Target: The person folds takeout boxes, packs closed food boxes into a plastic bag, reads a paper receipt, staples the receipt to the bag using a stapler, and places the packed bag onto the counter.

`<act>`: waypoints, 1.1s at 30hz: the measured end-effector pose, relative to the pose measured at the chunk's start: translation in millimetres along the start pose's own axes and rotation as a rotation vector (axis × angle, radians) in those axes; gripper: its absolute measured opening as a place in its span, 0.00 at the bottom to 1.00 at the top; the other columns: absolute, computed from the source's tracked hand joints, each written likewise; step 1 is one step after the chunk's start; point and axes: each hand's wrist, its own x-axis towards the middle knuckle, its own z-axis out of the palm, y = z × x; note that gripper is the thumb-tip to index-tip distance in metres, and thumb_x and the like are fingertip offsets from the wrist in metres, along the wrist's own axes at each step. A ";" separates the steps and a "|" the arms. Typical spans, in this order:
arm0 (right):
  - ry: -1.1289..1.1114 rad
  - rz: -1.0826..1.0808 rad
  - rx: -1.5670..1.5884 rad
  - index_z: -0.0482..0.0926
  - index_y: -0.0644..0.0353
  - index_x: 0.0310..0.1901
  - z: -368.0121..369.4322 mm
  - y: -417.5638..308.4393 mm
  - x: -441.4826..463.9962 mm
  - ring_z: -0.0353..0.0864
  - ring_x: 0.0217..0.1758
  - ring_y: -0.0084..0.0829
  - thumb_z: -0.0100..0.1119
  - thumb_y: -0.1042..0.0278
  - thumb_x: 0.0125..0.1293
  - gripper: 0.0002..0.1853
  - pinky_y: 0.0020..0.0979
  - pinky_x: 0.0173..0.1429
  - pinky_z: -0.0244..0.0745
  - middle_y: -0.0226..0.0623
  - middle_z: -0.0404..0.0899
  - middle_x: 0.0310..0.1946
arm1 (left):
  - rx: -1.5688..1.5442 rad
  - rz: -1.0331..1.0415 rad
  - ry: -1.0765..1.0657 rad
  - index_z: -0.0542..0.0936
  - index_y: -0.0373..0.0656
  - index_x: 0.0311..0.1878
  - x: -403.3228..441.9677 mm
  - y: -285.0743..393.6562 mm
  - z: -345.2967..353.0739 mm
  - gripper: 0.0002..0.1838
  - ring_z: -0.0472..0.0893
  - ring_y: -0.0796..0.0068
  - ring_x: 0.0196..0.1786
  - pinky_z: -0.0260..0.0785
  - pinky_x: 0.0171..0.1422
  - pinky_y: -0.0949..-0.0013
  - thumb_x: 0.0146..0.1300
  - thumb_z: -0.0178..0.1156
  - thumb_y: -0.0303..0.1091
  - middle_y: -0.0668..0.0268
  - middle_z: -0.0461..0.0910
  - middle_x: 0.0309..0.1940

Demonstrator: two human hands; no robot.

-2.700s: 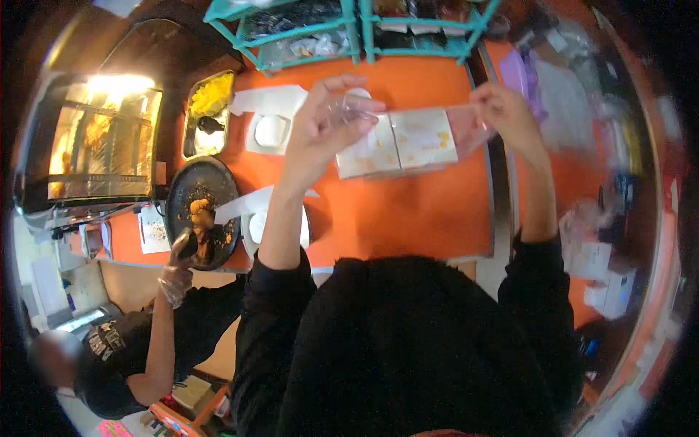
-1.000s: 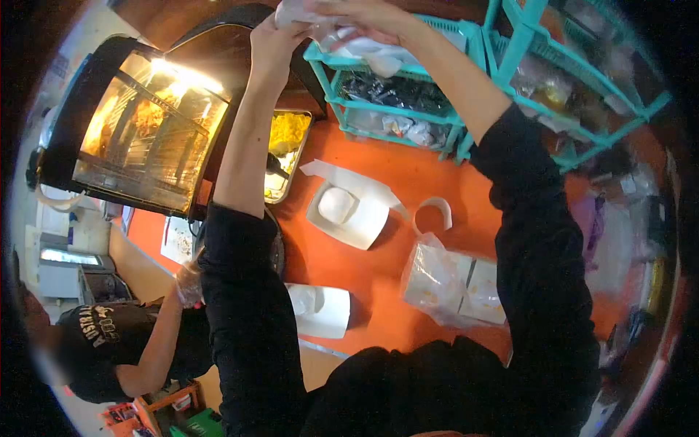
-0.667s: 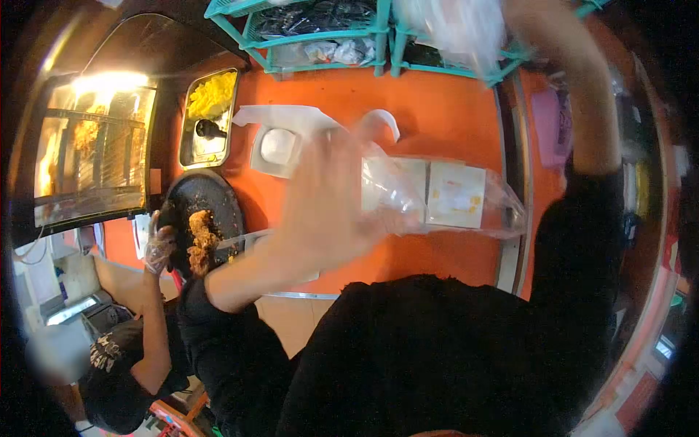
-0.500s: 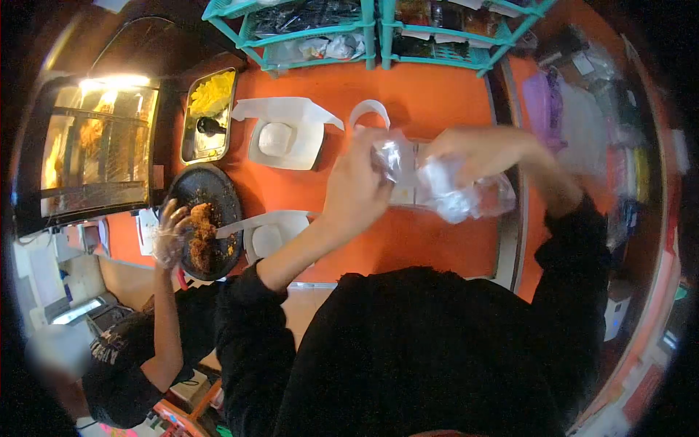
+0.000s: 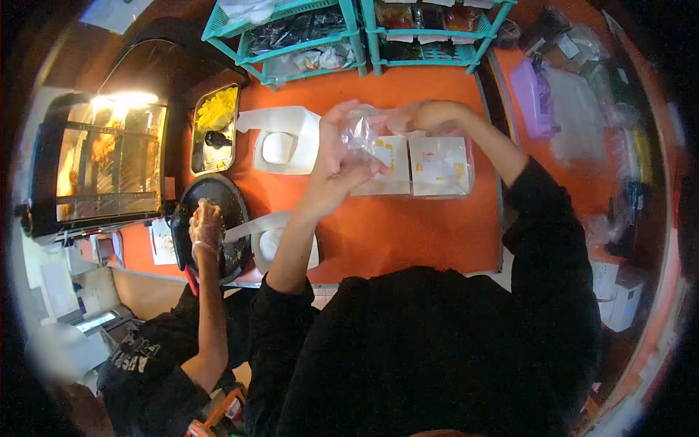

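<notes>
Where the left hand (image 5: 333, 156) grips: thumb and fingers curve round a bunch of clear film (image 5: 360, 130); grip narrowed on it, as far as the glare lets me judge.
Right hand (image 5: 439, 116): just right of the left grip, at the far edge of the boxes; fingers blurred, cannot tell whether wide, narrow or holding film.
Boxes: two white, printed, side by side on the counter (image 5: 408, 237). Left box (image 5: 393, 182) just right of the left grip, partly behind the thumb; right box (image 5: 439, 167) farther right, nearer the body than the right hand. Film shows along its right edge.
Changed: half a second ago, crumpled film and the right hand covered much of the right box, with slack sticking out past its right end. Now both lids show and that end looks snug.
Bearing on the work: slack seems gathered at the left grip, so handling now centres there, in my judgement.
Cartons: far carton (image 5: 303, 162) and near carton (image 5: 307, 256), both left of the left grip, each holding a white rounded mound.
Co-worker: gloved hand (image 5: 206, 222) well left of the left grip, now over the dark plate (image 5: 191, 200); food beneath hidden.
</notes>
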 end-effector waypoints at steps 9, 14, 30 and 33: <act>-0.051 -0.035 0.383 0.66 0.52 0.53 11.6 -6.3 -16.0 0.69 0.49 0.34 0.40 0.54 0.63 0.19 0.34 0.52 0.63 0.40 0.69 0.50 | 0.268 -0.217 -0.338 0.59 0.41 0.56 36.3 38.7 -32.1 0.30 0.77 0.74 0.37 0.65 0.44 0.72 0.49 0.58 0.24 0.60 0.76 0.37; 0.107 0.098 -0.129 0.67 0.53 0.51 -9.2 -56.6 -53.2 0.69 0.50 0.38 0.39 0.48 0.62 0.22 0.36 0.53 0.63 0.41 0.70 0.48 | 1.098 0.036 0.079 0.71 0.37 0.42 101.4 -39.5 -113.1 0.13 0.77 0.73 0.31 0.67 0.33 0.73 0.53 0.52 0.29 0.61 0.78 0.29; 0.482 -0.268 0.068 0.75 0.61 0.40 -48.5 -71.2 -129.4 0.75 0.40 0.38 0.51 0.60 0.57 0.14 0.34 0.46 0.68 0.45 0.76 0.34 | 0.175 0.216 -0.272 0.72 0.40 0.28 159.8 -16.1 -70.6 0.15 0.73 0.68 0.36 0.65 0.40 0.71 0.54 0.48 0.44 0.61 0.73 0.30; 0.924 -0.228 0.231 0.75 0.61 0.43 -82.6 -91.9 -145.7 0.76 0.40 0.24 0.55 0.66 0.55 0.14 0.24 0.45 0.69 0.35 0.78 0.35 | -0.335 0.273 -0.544 0.69 0.41 0.29 147.2 6.2 -46.3 0.19 0.67 0.72 0.32 0.62 0.35 0.73 0.58 0.43 0.50 0.64 0.66 0.23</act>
